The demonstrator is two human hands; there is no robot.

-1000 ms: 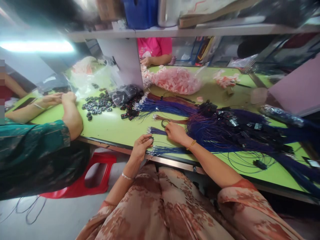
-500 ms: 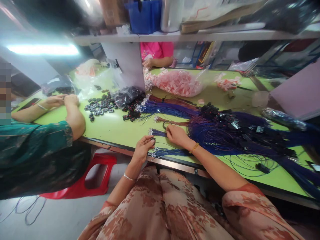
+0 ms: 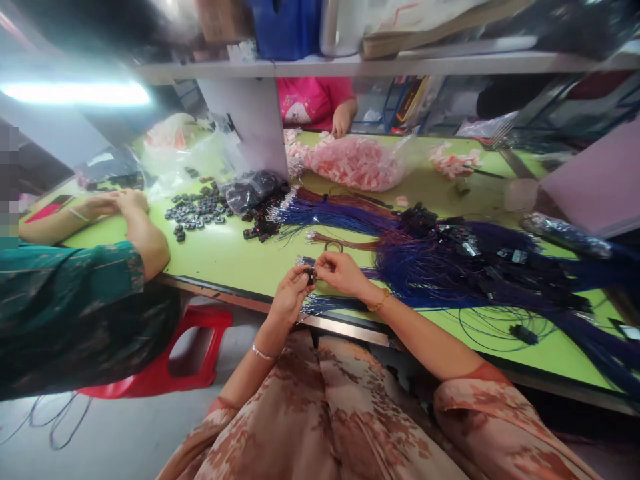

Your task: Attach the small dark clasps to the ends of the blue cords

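My left hand (image 3: 293, 292) is closed, with a small black plastic connector housing (image 3: 311, 275) pinched between thumb and fingertips. Right beside it, my right hand (image 3: 343, 273) has thumb and forefinger pressed together at the housing's edge, on what looks like a thin wire; the fingers mostly cover it. Under and behind both hands lies a bunch of dark blue wires (image 3: 370, 273) with metal terminals at the left end. Another blue bunch (image 3: 340, 305) runs along the table's front edge. A dark ring (image 3: 333, 247), perhaps a tape roll, lies just beyond my right hand.
Loose black housings (image 3: 200, 208) and a bag of them (image 3: 255, 193) lie to the left. Big piles of wires with black connectors (image 3: 470, 250) cover the right. A bag of pink pieces (image 3: 355, 163) sits behind. A co-worker's arms (image 3: 135, 213) rest at left; another person (image 3: 317, 103) is opposite.
My right hand has moved left and nearer, from the blue wire bunch to the housing in my left hand. The left hand rose slightly. The person opposite moved an arm.
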